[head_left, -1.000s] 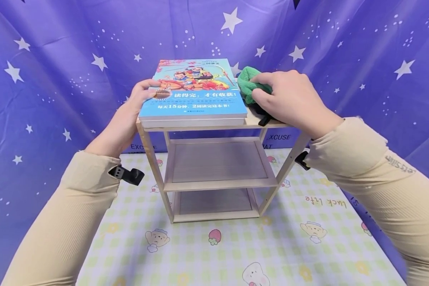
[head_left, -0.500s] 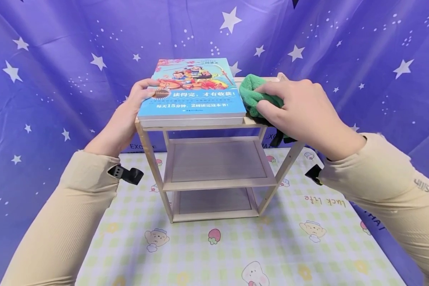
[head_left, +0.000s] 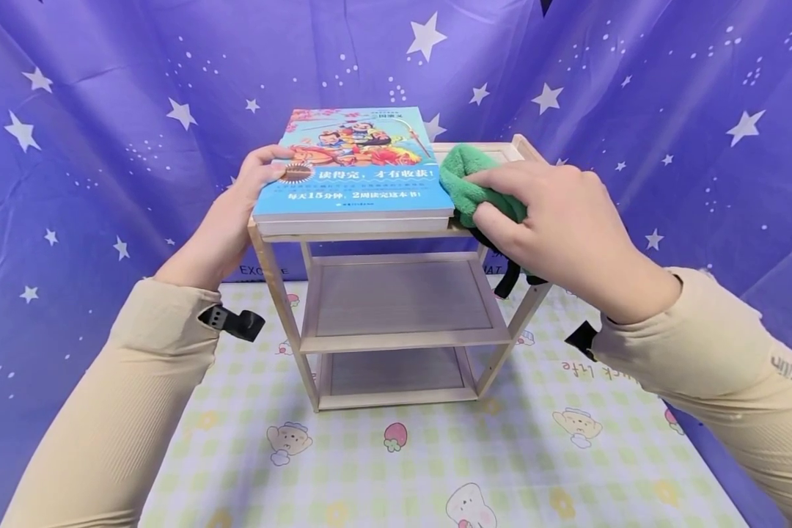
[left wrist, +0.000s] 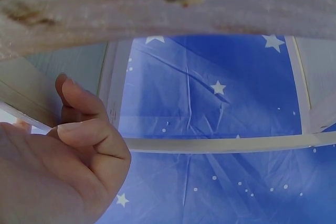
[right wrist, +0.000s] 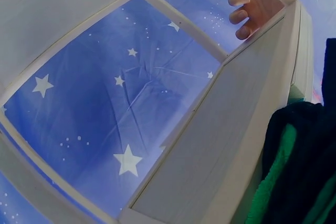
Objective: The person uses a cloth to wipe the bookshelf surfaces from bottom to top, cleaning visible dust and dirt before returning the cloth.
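Note:
A pale wooden rack (head_left: 405,341) with three shelves stands on the table. Two blue-covered books (head_left: 363,192) lie stacked on the left of its top shelf. My left hand (head_left: 237,213) grips the rack's upper left side, thumb side on the books' edge; in the left wrist view its fingers (left wrist: 84,129) curl beneath the top board. At the right front of the top shelf, my right hand (head_left: 567,227) pinches a bunched green cloth (head_left: 465,176) beside the books. Black cloth with a strap (head_left: 508,279) hangs under that hand. Part of the top shelf's right side is hidden.
The middle shelf (head_left: 405,297) and bottom shelf (head_left: 396,370) lie below. A checked tablecloth (head_left: 369,469) covers the table. Behind the rack hangs a purple curtain (head_left: 171,59) with white stars.
My right hand has moved right and toward me with the green cloth, baring the top shelf's back right corner. The black strap hangs lower. My left hand and the books look unmoved.

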{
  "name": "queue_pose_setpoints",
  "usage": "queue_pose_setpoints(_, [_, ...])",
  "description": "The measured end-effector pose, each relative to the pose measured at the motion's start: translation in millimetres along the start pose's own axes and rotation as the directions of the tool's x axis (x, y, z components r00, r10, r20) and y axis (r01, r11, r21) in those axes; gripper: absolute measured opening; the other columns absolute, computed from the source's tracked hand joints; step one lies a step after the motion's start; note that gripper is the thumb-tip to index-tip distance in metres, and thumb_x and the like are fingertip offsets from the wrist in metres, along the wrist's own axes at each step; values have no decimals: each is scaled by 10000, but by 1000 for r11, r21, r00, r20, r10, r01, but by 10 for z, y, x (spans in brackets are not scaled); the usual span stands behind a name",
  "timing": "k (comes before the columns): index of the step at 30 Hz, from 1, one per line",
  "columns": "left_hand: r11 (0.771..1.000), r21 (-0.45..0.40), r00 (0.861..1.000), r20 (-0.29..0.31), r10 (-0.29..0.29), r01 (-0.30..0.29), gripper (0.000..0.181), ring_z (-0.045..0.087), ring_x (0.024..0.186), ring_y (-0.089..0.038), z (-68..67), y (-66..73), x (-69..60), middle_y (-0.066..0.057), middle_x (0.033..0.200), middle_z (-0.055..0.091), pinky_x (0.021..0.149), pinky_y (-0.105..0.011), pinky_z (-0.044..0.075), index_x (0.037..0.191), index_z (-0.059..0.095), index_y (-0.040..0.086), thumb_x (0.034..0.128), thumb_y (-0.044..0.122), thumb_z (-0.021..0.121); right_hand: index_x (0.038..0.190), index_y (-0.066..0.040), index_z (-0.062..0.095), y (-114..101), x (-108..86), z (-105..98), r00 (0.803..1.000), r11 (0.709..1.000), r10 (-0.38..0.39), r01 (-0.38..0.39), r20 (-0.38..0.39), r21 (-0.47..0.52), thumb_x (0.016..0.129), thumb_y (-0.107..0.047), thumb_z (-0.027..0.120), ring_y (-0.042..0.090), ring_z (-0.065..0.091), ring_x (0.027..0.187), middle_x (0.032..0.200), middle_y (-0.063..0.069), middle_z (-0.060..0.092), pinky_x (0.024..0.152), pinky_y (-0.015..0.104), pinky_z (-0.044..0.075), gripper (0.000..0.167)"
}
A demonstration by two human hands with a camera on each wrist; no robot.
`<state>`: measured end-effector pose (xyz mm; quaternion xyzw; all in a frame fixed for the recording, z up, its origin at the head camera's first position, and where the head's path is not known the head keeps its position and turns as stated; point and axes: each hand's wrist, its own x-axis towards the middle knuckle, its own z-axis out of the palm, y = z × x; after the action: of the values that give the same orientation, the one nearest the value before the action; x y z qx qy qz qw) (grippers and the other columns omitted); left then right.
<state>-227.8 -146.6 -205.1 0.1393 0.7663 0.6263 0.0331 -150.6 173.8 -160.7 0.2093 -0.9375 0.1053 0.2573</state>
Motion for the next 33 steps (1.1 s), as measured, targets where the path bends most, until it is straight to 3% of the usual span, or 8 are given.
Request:
queue_pose_setpoints(3, [1000,-7,1000,-3,-4,4,389,331,1388,-313,4,0,6,-32,1592,220,1122,-484,259,1357,353,361,998,497,416,1129,-236,741,7,18,2,1000,1000,-2,2,6,-8,903,-191,501,221,504,613,929,-26,710,526,355,328,333])
queue_pose_setpoints(7, [1000,-22,1000,-14,-6,6,388,332,1380,-314,6,-4,11,-35,1601,200,1111,-469,270,1354,363,363,994,493,427,1165,-256,725,14,74,-16,997,999,33,-32,71,-13,909,-226,500,231,487,633,897,-2,688,526,358,320,343])
queue_pose_setpoints(13, [998,-53,1000,-8,14,-15,362,329,1407,-285,2,-16,11,-46,1537,358,1135,-478,239,1328,368,342,1000,475,444,1269,-275,677,27,172,-42,981,995,94,-88,168,-41,927,-273,492,270,545,729,1091,52,706,553,371,353,389])
queue_pose_setpoints(15, [999,-45,1000,-7,13,-14,363,322,1408,-286,6,-15,15,-40,1550,334,1134,-479,238,1327,368,347,997,481,442,1284,-273,668,34,198,-37,978,994,101,-93,182,-50,927,-269,486,280,555,727,1132,58,698,550,370,357,400])
queue_pose_setpoints(18, [999,-50,1000,-8,10,-10,366,322,1391,-297,12,-18,23,-39,1567,276,1117,-467,254,1327,376,351,992,481,445,1286,-268,665,47,237,-15,975,993,107,-97,192,-62,921,-253,482,330,647,906,1211,58,684,542,371,362,409])
queue_pose_setpoints(23, [996,-81,1000,-1,28,-28,371,350,1362,-308,16,-22,22,-54,1566,256,1081,-448,287,1340,373,331,998,455,444,1321,-272,641,55,305,10,967,989,133,-117,216,-88,928,-266,476,381,609,1151,1385,60,605,558,392,382,427])
queue_pose_setpoints(27, [996,-91,1000,-5,21,-22,368,345,1364,-309,19,-19,24,-49,1577,240,1085,-443,283,1337,377,334,997,455,449,1331,-270,634,60,343,30,964,987,148,-130,222,-93,931,-273,468,338,602,950,1345,59,627,565,395,382,433])
queue_pose_setpoints(33, [993,-115,999,-10,40,-41,362,373,1342,-310,28,-29,20,-63,1548,294,1049,-412,309,1333,379,322,999,444,448,1333,-281,631,63,399,56,958,984,168,-148,235,-101,920,-273,456,297,547,839,1145,85,662,566,399,379,449])
